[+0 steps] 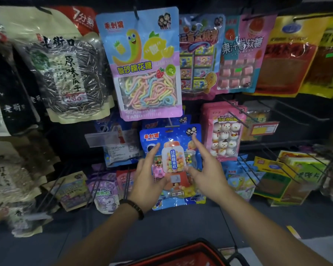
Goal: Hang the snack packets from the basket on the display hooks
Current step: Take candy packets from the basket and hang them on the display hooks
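A: Head view, single frame. I log the blue gumball-machine candy packet hanging on a display hook in the middle row, below the large sour-marshmallow-rope packet.

B: Hands?

A: I see the left hand at the packet's left edge, fingers spread, thumb tucked against the lower front near the pink part of the print. The right hand is at the right edge, index finger raised along the upper right corner, thumb pressing the clear window area. Both open wide and flanking the packet rather than closed around it; I read touch at the thumbs, not a full grasp. A dark beaded bracelet sits on the left wrist.

B: Neighbours?

A: Pink snowman-marshmallow packet just right, on its own hook. Sunflower-seed bag upper left. Pink fruit-juice soft-candy packet upper right. Several bare black hooks stick out at the lower right.

B: Basket?

A: Red basket at the bottom edge, between the forearms, only the rim and a dark handle in frame. I cannot tell what it holds.
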{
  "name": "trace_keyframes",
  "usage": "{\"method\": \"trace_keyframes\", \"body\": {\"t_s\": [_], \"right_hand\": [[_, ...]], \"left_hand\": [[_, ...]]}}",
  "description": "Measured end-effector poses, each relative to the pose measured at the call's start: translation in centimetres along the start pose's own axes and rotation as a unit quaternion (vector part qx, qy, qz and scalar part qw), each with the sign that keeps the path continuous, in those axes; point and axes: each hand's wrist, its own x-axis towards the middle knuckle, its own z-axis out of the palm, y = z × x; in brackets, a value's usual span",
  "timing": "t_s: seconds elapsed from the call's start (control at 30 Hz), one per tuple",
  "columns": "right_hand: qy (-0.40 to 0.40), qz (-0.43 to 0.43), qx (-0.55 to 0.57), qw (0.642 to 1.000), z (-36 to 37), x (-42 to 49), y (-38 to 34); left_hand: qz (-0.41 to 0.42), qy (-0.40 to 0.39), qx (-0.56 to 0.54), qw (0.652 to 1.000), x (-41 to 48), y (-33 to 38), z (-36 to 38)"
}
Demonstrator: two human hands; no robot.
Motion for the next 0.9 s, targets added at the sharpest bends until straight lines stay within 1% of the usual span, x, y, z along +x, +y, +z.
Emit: {"method": "trace_keyframes", "body": {"t_s": [0.13, 0.33, 0.47, 0.7, 0.8, 0.9], "right_hand": [[-0.008, -0.006, 0.000, 1.000, 0.4, 1.1, 0.9], [0.007, -0.001, -0.051, 0.999, 1.1, 3.8, 2.0], [0.010, 0.015, -0.105, 0.994, 1.9, 6.1, 1.6], [-0.016, 0.032, -0.146, 0.989, 2.2, 7.1, 1.8], [-0.040, 0.038, -0.159, 0.986, 1.7, 6.2, 2.1], [-0.070, 0.044, -0.198, 0.977, 1.0, 4.7, 1.7]], "left_hand": [[0.000, -0.006, 0.015, 1.000, 1.1, -1.0, 0.2], [-0.002, -0.019, 0.046, 0.999, 4.2, -2.0, 0.2], [-0.014, -0.036, 0.012, 0.999, 6.4, -2.1, 0.0], [-0.023, -0.034, 0.066, 0.997, 7.4, -2.9, 0.4], [-0.030, -0.034, 0.071, 0.996, 6.9, -2.0, 0.1], [-0.032, -0.039, 0.089, 0.995, 5.6, -1.5, -0.6]]}}
